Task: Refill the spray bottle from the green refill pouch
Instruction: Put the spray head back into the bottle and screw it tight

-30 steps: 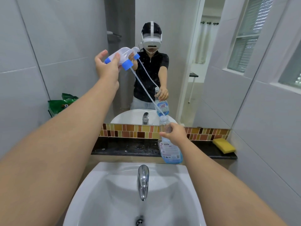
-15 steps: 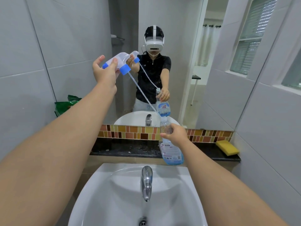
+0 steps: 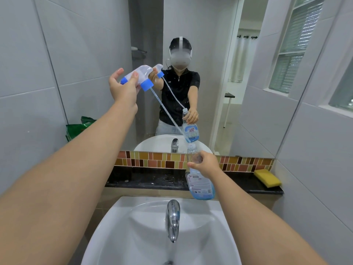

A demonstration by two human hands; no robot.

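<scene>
My left hand (image 3: 123,90) holds the white and blue trigger spray head (image 3: 140,78) raised high at the upper left. Its long clear dip tube (image 3: 168,117) slants down to the right, with its tip at or just above the bottle's open neck. My right hand (image 3: 205,164) grips the neck of the clear spray bottle (image 3: 200,185), which stands on the dark ledge and holds a little blue liquid. The green refill pouch (image 3: 80,128) lies at the left behind my left forearm, partly hidden.
A white sink (image 3: 133,236) with a chrome tap (image 3: 173,219) sits directly below. The black ledge (image 3: 147,178) runs under a tiled strip and mirror. A yellow sponge (image 3: 267,177) lies at the ledge's right end. Grey tiled walls close both sides.
My left hand has lifted the spray head a little further, drawing the dip tube almost out of the bottle. My right hand stays on the bottle's neck.
</scene>
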